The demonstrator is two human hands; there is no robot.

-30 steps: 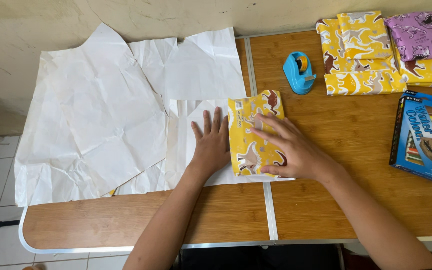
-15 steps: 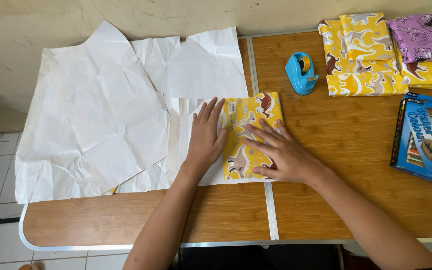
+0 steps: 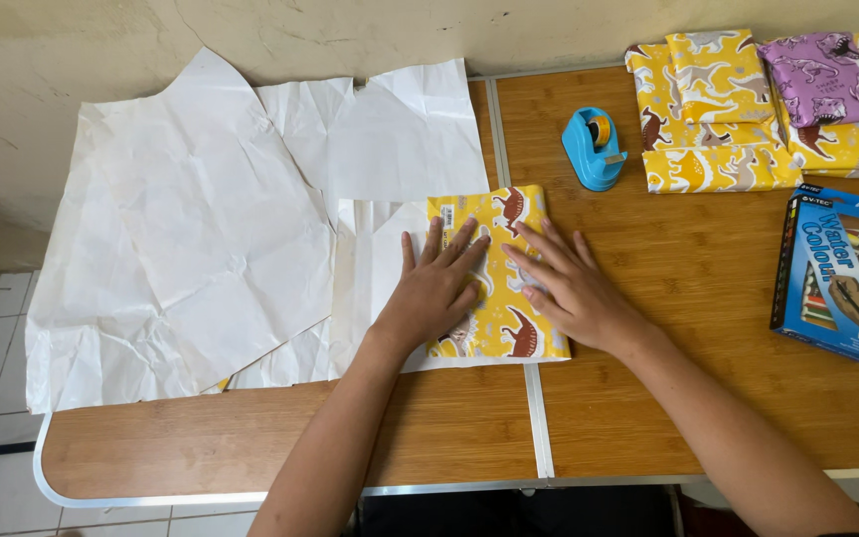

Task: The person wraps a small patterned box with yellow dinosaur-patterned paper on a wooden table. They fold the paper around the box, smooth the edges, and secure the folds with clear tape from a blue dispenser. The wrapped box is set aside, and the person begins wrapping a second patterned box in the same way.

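pressing flat under both hands' fingers (image 3: 469,249), yellow wrapped parcel (image 3: 509,338).

A yellow dinosaur-print wrapped package (image 3: 505,298) lies flat under both hands, probably a box, its white paper flap (image 3: 370,278) spread beneath the left wrist.

Bright, even daylight, soft faint shadows, sharp focus, slight wide-angle bending at edges.

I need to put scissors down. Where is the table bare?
Bare wood lies between the tape dispenser, the blue box and the right hand, and along the near edge. White paper covers the left; wrapped parcels crowd the far right corner.
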